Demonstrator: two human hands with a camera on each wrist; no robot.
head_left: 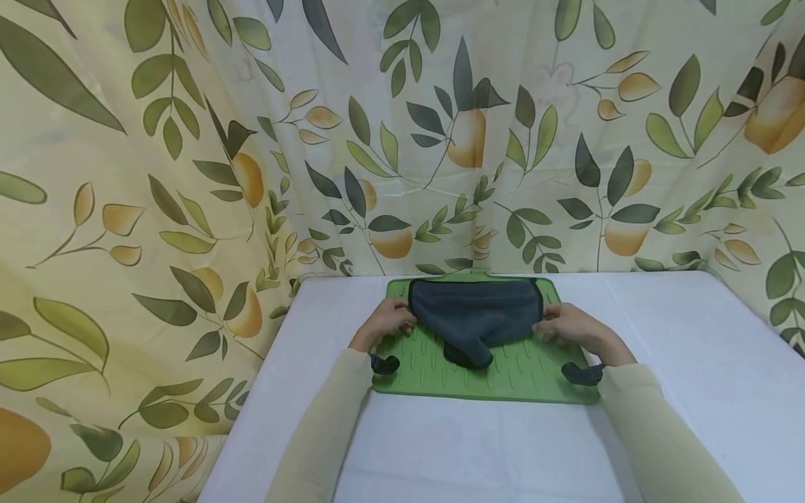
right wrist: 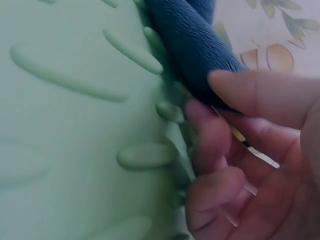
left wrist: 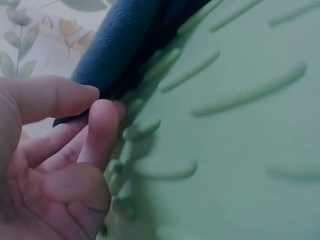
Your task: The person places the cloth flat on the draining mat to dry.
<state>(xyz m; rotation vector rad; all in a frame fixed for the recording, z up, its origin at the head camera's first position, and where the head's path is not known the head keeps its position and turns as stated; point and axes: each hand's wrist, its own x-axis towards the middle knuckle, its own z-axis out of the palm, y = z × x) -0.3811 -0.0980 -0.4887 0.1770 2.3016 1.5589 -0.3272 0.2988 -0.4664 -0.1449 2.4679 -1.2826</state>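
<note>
A dark blue-grey cloth piece (head_left: 478, 311) with black edging lies folded across a green ridged mat (head_left: 415, 370). A thumb-like flap (head_left: 468, 353) sticks out from its lower side, dark at the tip. My left hand (head_left: 386, 321) pinches the cloth's left edge, and in the left wrist view the cloth (left wrist: 125, 45) runs up from the fingertips (left wrist: 105, 115). At the opposite edge my right hand (head_left: 569, 325) pinches the cloth. The right wrist view has the thumb over the rolled cloth (right wrist: 187, 45), with the other fingers curled below.
The mat lies at the far side of a white table (head_left: 434, 447), its handle end near the back edge. A curtain (head_left: 478, 140) printed with leaves and fruit hangs behind the table and along its left. Dark straps (head_left: 581, 374) circle both wrists.
</note>
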